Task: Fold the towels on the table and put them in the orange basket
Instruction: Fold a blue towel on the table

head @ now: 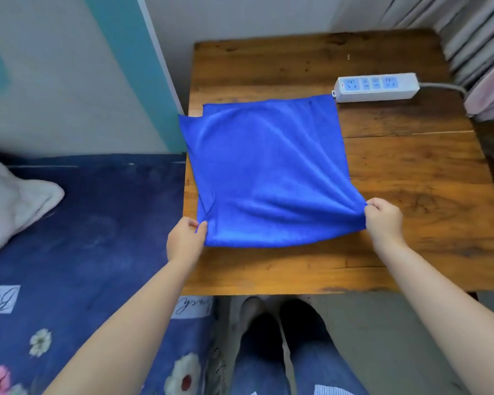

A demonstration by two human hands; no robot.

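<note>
A bright blue towel (268,169) lies spread over the left half of the wooden table (411,195), its far left corner hanging a little past the table's edge. My left hand (184,242) pinches the towel's near left corner. My right hand (384,220) pinches the near right corner, and the cloth is drawn into creases toward it. The near edge is lifted slightly off the wood. No orange basket is in view.
A white power strip (378,86) with a grey cable lies at the back right of the table, touching the towel's far corner. A bed with a dark blue flowered cover (83,238) and a white blanket (15,201) stands to the left. Curtains (479,47) hang at the right.
</note>
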